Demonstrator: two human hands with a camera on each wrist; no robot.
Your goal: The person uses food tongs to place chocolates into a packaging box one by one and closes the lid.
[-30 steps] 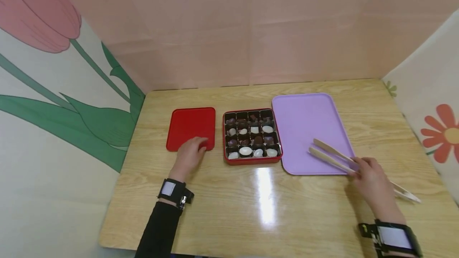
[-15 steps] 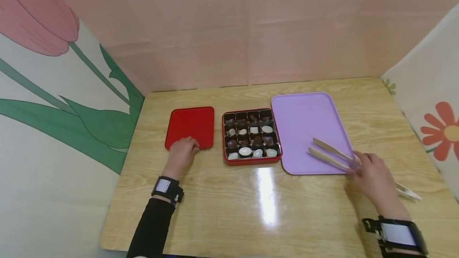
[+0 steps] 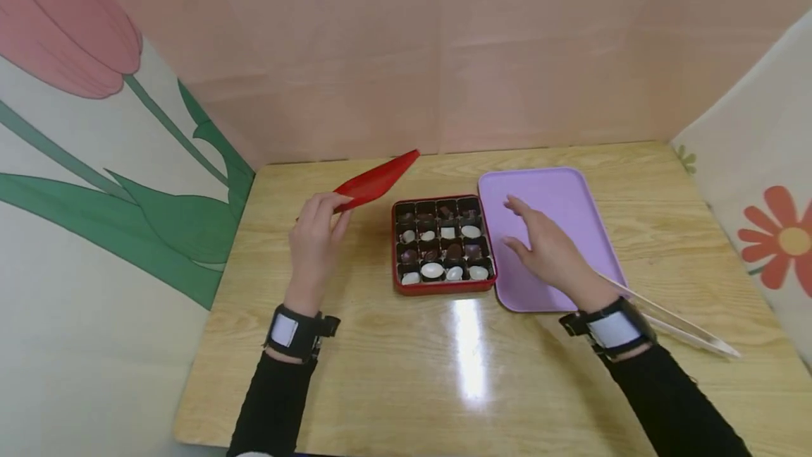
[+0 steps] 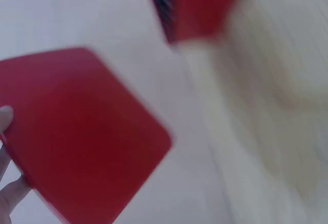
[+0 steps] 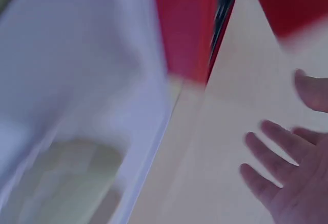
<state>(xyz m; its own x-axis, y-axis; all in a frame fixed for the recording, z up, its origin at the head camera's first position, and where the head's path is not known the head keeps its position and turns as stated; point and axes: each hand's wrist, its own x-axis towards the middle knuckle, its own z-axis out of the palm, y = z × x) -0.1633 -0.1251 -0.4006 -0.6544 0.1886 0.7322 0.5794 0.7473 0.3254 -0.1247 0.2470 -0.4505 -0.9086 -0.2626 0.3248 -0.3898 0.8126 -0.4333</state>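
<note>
My left hand (image 3: 312, 235) pinches the square red lid (image 3: 379, 180) by an edge and holds it tilted above the table. In the left wrist view the thumb lies over one face of the lid (image 4: 87, 137), with fingers behind it. To the right stands the red box (image 3: 445, 288) of dark and white chocolates in a black divided insert. My right hand (image 3: 550, 249) hovers over the purple tray (image 3: 545, 185), fingers spread and nothing in them; the right wrist view shows this hand (image 5: 302, 183) too. Tongs (image 3: 688, 333) lie beyond the right wrist, partly hidden by it.
The wooden table (image 3: 393, 379) ends at a pink backdrop (image 3: 444, 55) behind. Flower-printed cloth (image 3: 101, 330) hangs at the left, and another cloth (image 3: 761, 154) at the right. The tray sits right against the box's right side.
My left hand has lifted the red lid off the table and tilted it toward the box. My right hand has let go of the tongs and moved left over the tray.
</note>
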